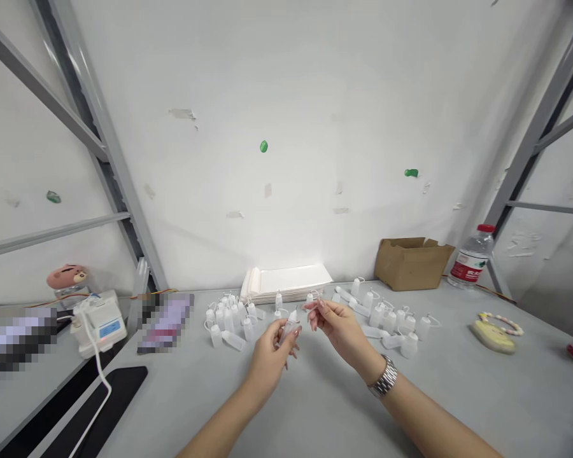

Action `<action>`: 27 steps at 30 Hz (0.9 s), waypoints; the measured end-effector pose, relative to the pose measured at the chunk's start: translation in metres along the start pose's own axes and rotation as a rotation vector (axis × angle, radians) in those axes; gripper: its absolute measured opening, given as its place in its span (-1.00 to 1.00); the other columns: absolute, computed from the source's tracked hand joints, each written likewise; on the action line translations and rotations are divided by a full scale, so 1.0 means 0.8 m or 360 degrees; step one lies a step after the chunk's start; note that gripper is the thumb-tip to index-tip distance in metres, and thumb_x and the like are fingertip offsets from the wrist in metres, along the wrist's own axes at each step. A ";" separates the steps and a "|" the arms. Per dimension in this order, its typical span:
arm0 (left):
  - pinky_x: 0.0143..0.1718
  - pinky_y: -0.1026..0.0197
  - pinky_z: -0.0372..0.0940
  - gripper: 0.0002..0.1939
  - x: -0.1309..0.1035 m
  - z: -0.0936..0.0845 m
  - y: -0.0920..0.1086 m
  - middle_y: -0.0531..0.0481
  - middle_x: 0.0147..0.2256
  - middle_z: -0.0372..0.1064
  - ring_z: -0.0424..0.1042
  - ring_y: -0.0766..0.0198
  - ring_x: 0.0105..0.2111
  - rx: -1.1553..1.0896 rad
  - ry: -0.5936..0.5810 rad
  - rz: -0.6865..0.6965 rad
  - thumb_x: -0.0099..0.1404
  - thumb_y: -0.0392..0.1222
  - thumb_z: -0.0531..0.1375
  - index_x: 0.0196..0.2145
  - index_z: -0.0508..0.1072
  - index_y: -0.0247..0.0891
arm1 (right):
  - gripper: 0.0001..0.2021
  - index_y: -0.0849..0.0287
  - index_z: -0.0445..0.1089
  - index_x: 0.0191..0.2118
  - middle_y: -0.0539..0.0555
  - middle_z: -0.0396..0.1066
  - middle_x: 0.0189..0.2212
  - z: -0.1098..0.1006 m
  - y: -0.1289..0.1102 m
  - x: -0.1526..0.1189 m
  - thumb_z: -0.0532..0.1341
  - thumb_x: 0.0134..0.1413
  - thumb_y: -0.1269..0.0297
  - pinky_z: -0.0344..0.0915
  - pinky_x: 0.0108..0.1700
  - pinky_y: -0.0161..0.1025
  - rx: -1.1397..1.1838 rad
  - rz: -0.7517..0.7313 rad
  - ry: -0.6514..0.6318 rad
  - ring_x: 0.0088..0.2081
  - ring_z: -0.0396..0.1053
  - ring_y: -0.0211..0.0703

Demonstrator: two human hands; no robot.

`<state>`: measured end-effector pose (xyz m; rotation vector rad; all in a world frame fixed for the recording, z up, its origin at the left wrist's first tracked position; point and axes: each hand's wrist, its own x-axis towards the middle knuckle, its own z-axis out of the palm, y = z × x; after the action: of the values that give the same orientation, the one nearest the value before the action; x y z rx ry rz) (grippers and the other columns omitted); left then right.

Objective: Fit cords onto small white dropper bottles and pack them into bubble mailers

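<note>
Near the middle of the grey table, my left hand [273, 348] is closed around a small translucent bottle [290, 320], its tip pointing up. To its right, my right hand [335, 326] is raised with thumb and forefinger pinched together; whatever is between them is too small to make out. Several similar bottles [229, 319] stand or lie to the left of my hands. Another group of bottles [390, 318] is spread to the right, beyond my right wrist, some upright and some on their sides.
A stack of white sheets [286, 281] lies against the wall. Behind on the right are a cardboard box [413, 264] and a water bottle [472, 257]. A yellow item [493, 336] lies at the right. On the left are a phone [166, 323] and a white power strip [102, 324].
</note>
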<state>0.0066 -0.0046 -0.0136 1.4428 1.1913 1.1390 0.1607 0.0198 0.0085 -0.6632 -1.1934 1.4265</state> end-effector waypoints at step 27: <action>-0.47 0.27 0.19 -0.67 -0.015 -0.001 0.002 0.04 -0.42 0.22 0.17 0.36 -0.58 0.0555 0.0224 0.0399 0.17 -0.01 0.08 -0.11 0.41 -0.05 | -0.67 0.20 0.31 -0.65 -0.07 0.22 -0.69 0.002 0.011 0.003 0.31 -0.23 0.05 0.01 -0.51 -0.32 0.0012 0.0124 0.0143 -0.64 0.05 -0.37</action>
<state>0.0048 -0.0163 -0.0132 1.8412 1.3869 1.2627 0.1556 0.0222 0.0014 -0.7679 -1.1022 1.4499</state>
